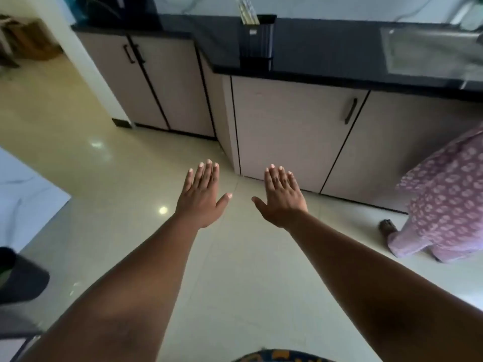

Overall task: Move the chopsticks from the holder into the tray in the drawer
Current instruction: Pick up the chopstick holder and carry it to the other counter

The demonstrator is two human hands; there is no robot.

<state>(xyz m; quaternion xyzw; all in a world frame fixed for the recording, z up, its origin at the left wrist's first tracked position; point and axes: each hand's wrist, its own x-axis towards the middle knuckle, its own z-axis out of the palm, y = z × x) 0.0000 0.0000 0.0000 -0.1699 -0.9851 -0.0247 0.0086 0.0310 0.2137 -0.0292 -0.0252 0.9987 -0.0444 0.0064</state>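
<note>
Well apart: both hands held empty over the floor, chopsticks up on the counter

Both hands are stretched forward, palms down, above the glossy cream tiled floor [104, 163]. The left hand [202, 198] is flat with its four fingers together and the thumb angled out, holding nothing. The right hand [283, 198] is spread the same way beside it, also empty; the two thumbs point toward each other without touching.

Beyond the fingertips stand the beige cabinet doors with dark bar handles [295, 131], all shut. Above them runs the black polished stone countertop [326, 45]. On it, well apart from both hands and roughly in line with the gap between them, stands the tall black rectangular holder [257, 41], upright near the counter's front edge. The pale bundled chopsticks [247, 11] stick out of its top, leaning slightly left. A small pale label sits on the holder's front; its writing is too blurred to read.

At the right edge stands a person in a lilac patterned garment [449, 199]
</note>
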